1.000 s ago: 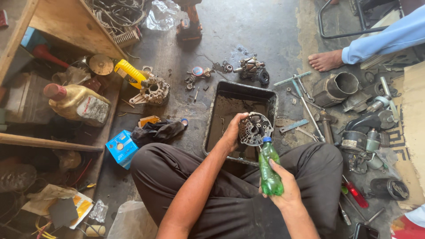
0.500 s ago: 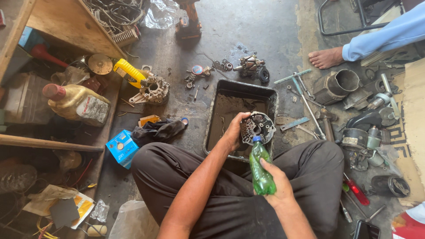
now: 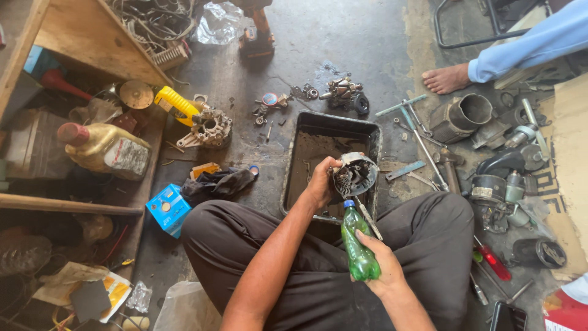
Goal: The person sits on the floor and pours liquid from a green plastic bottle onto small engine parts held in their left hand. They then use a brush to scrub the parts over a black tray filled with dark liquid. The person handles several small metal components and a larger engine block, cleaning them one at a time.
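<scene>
Seated person, legs crossed on the concrete floor (image 3: 343,49), working over a black metal tray (image 3: 306,153) at centre frame. The step in hand appears to be rinsing or wetting a part above the tray; the liquid itself cannot be made out.

Round metal housing (image 3: 355,173), a ribbed, dirty motor-type part, sits at centre frame just above the tray's near right corner. Its open face tilts toward the lower right of the frame, so its axis runs roughly from upper left to lower right. The left hand (image 3: 320,182) grips its left rim, fingers (image 3: 329,164) curled around the edge.

Green plastic bottle (image 3: 358,245), lower centre, is clasped about its lower body by the right hand (image 3: 381,265), fingers wrapped round it. Its long axis runs nearly up the frame, leaning slightly left; its blue-capped neck points at the housing and lies just beneath it, almost touching.

As a judgement, the next move calls for tipping the neck further over the housing while keeping both above the tray, so runoff falls inside.
</scene>
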